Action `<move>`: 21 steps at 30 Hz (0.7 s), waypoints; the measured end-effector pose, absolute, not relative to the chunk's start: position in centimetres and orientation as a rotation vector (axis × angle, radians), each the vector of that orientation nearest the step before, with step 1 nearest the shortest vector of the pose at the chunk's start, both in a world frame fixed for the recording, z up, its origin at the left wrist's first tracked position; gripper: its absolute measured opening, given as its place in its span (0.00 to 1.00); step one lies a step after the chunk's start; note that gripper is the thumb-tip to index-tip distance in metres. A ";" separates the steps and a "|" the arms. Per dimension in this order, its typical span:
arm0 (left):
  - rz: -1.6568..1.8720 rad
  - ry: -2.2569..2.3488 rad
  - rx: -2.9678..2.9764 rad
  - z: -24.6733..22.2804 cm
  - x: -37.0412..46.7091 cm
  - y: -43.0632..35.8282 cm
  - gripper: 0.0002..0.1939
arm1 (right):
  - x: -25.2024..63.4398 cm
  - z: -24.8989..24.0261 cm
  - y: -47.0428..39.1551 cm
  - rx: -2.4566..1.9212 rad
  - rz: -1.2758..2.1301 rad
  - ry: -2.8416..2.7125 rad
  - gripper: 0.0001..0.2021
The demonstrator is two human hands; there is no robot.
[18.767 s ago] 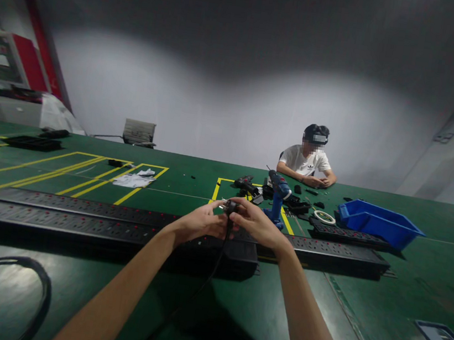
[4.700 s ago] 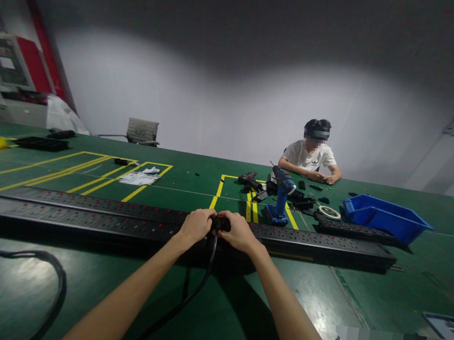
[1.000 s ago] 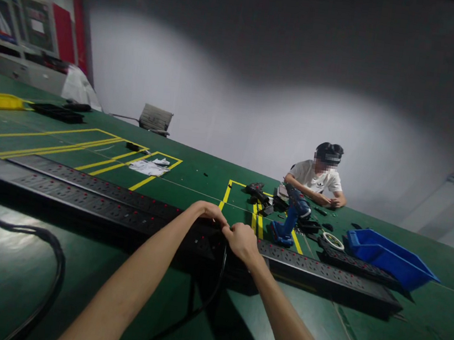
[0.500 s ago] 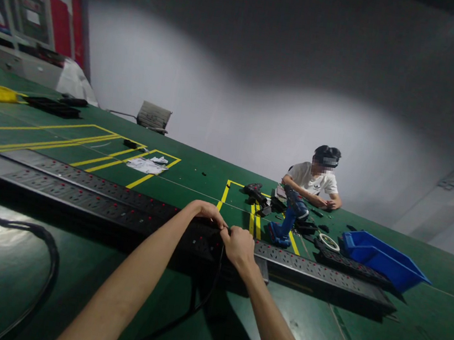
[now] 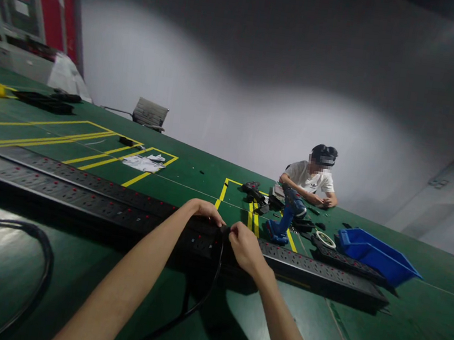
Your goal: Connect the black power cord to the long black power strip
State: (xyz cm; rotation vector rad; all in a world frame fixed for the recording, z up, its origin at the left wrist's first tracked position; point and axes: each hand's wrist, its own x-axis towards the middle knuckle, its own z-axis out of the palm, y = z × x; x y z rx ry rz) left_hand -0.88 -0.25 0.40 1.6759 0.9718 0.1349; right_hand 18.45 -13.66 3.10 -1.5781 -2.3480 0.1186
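Two long black power strips (image 5: 93,197) with rows of sockets and small red marks lie side by side across the green table. My left hand (image 5: 207,212) bends over the near strip, fingers closed together at their tips; what they grip is hidden. Just right of it, my right hand (image 5: 244,245) is closed in a pinch, thumb against forefinger, and anything between them is too small to make out. A black cable (image 5: 216,274) comes up between the hands to the strip, right below my left fingertips, and loops down toward me.
A blue cordless drill (image 5: 282,224) stands beyond my right hand, near a tape roll (image 5: 325,239) and a blue bin (image 5: 378,257). Another power strip (image 5: 323,266) extends right. Thick cable (image 5: 46,257) curls at left. A person (image 5: 312,175) leans on the table's far side.
My right hand has moved slightly right, away from my left fingertips, opening a small gap. My left hand stays nearly where it was. The whole view has shifted a little.
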 end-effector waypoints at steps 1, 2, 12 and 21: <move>0.123 0.967 1.666 0.4 -0.9 -0.2 0.21 | 18.9 3.4 -13.8 -1.461 0.116 -2.403 0.15; 0.115 0.974 1.657 0.4 -0.9 -0.1 0.20 | 19.3 3.7 -13.9 -1.358 0.110 -2.451 0.19; 0.176 1.045 1.618 -0.2 -0.9 0.3 0.11 | 19.8 4.1 -12.6 -1.026 -0.162 -2.787 0.25; 0.172 1.119 1.521 0.8 -0.7 -1.1 0.12 | 18.0 4.6 -11.3 -0.978 -0.476 -3.027 0.14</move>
